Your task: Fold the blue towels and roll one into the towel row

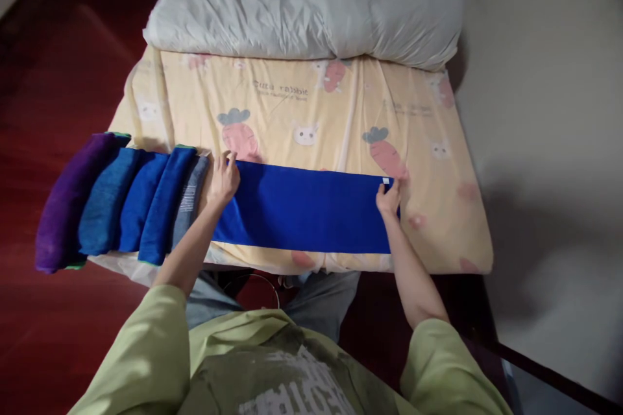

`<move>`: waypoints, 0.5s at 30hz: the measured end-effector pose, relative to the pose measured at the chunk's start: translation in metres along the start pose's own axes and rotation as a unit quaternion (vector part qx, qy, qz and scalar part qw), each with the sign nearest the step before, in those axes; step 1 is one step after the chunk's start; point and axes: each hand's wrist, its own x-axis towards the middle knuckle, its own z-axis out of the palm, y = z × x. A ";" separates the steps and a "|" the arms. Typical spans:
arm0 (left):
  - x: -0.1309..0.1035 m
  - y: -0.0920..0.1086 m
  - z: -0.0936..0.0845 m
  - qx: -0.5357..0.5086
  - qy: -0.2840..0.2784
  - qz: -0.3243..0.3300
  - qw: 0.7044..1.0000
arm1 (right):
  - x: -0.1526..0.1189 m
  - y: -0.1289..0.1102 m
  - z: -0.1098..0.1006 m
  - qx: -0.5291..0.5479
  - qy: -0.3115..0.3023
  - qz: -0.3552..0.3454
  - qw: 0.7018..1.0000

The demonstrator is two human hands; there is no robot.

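A long blue towel [306, 209] lies flat across the bed in front of me, with a small white tag at its far right corner. My left hand [224, 179] is closed on the towel's far left corner, fingers curled. At the tagged corner, my right hand [389, 197] pinches the edge between thumb and fingers. Left of my left hand is a row of folded towels: a purple towel [73, 201], a teal-blue towel [108, 201], two more blue ones and a grey towel [189, 201] with lettering. My left forearm partly covers the row's right end.
A yellow sheet [341, 104] printed with carrots and rabbits covers the bed. Along its far side lies a bunched pale grey quilt [302, 6]. A wall [545, 110] stands to the right, and dark red floor [58, 78] shows on the left.
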 end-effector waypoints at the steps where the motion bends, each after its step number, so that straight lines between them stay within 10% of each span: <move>1: -0.014 0.006 0.005 0.000 -0.008 0.014 1.000 | -0.014 -0.007 0.008 -0.010 -0.011 -0.018 1.000; 6: -0.054 0.013 0.029 0.015 -0.059 0.004 0.998 | -0.059 -0.026 0.036 -0.077 -0.102 -0.067 0.990; 15: -0.029 -0.005 0.037 0.019 -0.016 -0.064 0.998 | -0.015 -0.003 0.038 -0.126 -0.083 0.032 0.988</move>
